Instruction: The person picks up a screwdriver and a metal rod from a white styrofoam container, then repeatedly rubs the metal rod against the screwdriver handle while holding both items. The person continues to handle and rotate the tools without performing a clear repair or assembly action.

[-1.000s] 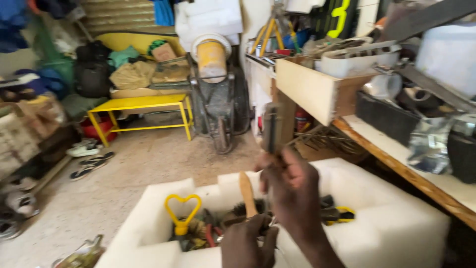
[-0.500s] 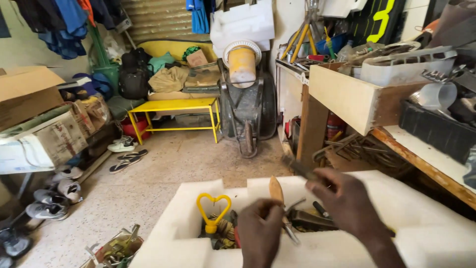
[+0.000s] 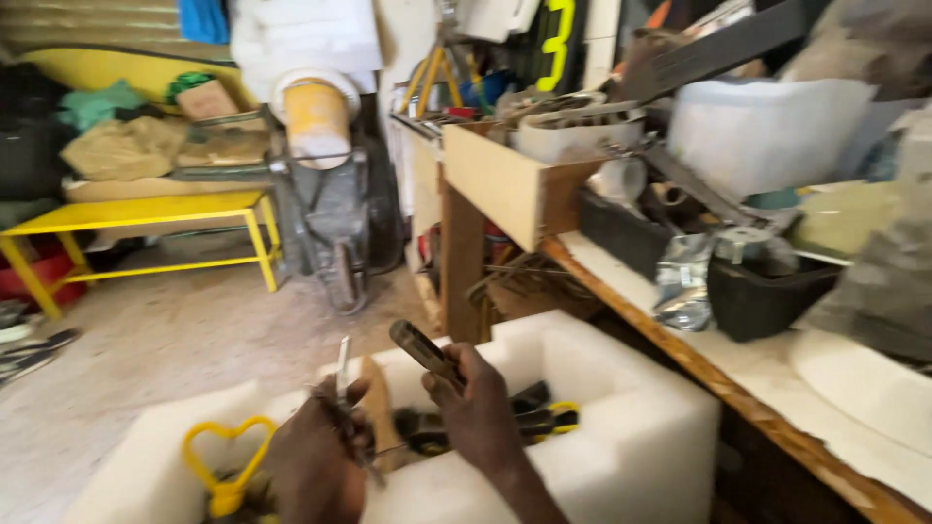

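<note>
head view, looking down over a cluttered workshop: a person stands at a white foam box (image 3: 621, 427) of tools, both hands raised just above its open top. the right hand (image 3: 476, 412) is closed around a dark-handled tool (image 3: 425, 351), its brownish handle jutting up and to the left out of the fist. the left hand (image 3: 316, 461) is curled shut on a slim metal blade (image 3: 342, 367) that points straight up, with more thin metal pieces bunched under the fingers; motion blur hides exactly what they are. the step in hand looks like sorting or picking tools out of the box, and the next move would seem to call for a firm grip on both pieces while they clear the foam rim. the handled tool looks worn and dull; its working end is buried in the palm and cannot be made out. inside the box lie yellow-and-black pliers (image 3: 544, 419), and a yellow heart-shaped handle (image 3: 225, 464) rises near the left hand. a wooden workbench (image 3: 699, 364) crowded with containers runs along the right, and a yellow bench (image 3: 146, 215) stands across the floor.
</note>
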